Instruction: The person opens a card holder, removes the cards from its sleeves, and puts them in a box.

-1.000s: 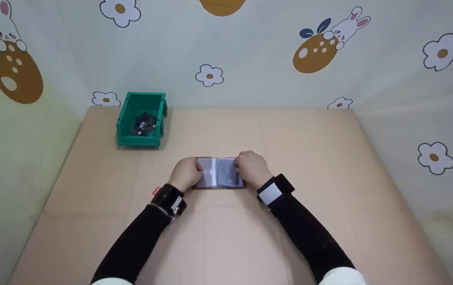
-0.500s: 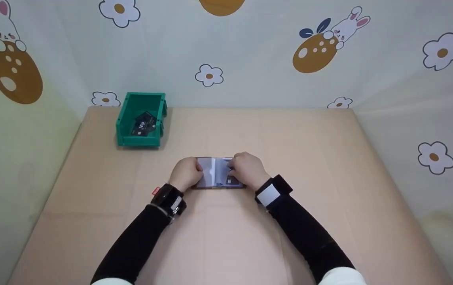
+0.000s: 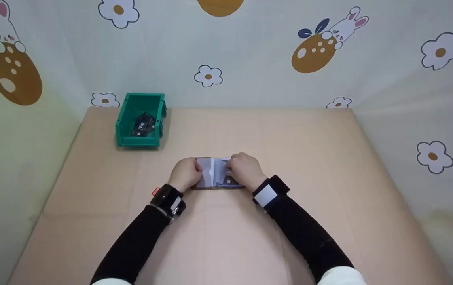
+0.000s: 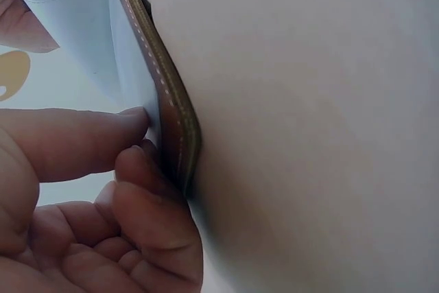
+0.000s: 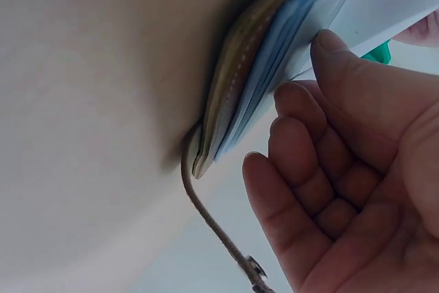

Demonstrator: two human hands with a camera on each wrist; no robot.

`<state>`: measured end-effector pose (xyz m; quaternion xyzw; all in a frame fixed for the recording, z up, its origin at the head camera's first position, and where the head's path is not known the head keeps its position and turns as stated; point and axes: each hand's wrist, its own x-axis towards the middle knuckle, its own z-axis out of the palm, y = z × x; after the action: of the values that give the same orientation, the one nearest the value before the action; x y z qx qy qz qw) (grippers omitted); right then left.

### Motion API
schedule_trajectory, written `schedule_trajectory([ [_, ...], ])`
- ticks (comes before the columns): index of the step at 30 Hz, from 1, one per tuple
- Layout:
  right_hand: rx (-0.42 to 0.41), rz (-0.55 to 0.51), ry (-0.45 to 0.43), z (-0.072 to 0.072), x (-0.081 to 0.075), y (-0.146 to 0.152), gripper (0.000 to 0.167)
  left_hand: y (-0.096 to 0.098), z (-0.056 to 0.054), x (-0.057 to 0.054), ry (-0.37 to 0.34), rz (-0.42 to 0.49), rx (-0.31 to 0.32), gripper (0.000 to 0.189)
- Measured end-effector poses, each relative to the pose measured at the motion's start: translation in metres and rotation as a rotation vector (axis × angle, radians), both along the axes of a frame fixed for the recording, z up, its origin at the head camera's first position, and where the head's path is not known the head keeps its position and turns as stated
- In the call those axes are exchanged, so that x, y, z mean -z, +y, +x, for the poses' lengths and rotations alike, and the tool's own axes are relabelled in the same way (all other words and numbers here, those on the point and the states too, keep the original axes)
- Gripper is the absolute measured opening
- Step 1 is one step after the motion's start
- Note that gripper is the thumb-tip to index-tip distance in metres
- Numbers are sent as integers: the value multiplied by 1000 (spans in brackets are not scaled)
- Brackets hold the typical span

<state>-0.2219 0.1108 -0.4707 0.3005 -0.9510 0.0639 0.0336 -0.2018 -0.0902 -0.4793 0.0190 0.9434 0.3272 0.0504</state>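
A brown card holder (image 3: 205,183) lies spread on the table in the head view, its clear plastic sleeves showing. My left hand (image 3: 184,174) pinches its left side between thumb and index finger; the left wrist view shows the stitched brown cover (image 4: 168,94) there. With thumb and index finger, my right hand (image 3: 247,171) pinches a clear sleeve page (image 3: 219,171), which is raised and bent. Beneath it, a dark card (image 3: 229,181) shows in part, the rest hidden by my fingers. A strap with a snap (image 5: 219,228) sticks out from the cover in the right wrist view.
A green bin (image 3: 138,141) stands at the back left of the table, with several black cards (image 3: 144,126) inside, one marked VIP. A patterned curtain (image 3: 258,51) surrounds the table's back and sides.
My right hand has moved slightly left, turning up a sleeve page and uncovering part of the dark card. The left hand stays in place on the card holder.
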Motion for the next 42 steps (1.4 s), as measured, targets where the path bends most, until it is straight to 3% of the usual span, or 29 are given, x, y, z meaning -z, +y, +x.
schedule_trajectory([
  [7, -6, -8, -15, -1, 1, 1, 9, -1, 0, -4, -28, -3, 7, 4],
  [12, -5, -2, -17, -2, 1, 1, 9, 6, 0, -17, 2, -14, 11, 5],
  [19, 2, -29, -6, -2, 0, 1, 7, 30, 6, -33, 96, -18, 133, 9],
  [22, -4, -54, -2, -2, 0, 2, 6, 38, 9, -33, 111, -19, 161, 8],
  [30, -4, -76, -4, -1, 2, 3, 8, 55, 16, -25, 184, -38, 214, 32],
  [37, -13, -95, 13, -1, 3, 2, 15, 67, 21, -19, 247, -222, 191, 21],
  [42, -5, -93, -1, 0, 4, 2, 16, 67, 22, -18, 269, -259, 168, 6],
])
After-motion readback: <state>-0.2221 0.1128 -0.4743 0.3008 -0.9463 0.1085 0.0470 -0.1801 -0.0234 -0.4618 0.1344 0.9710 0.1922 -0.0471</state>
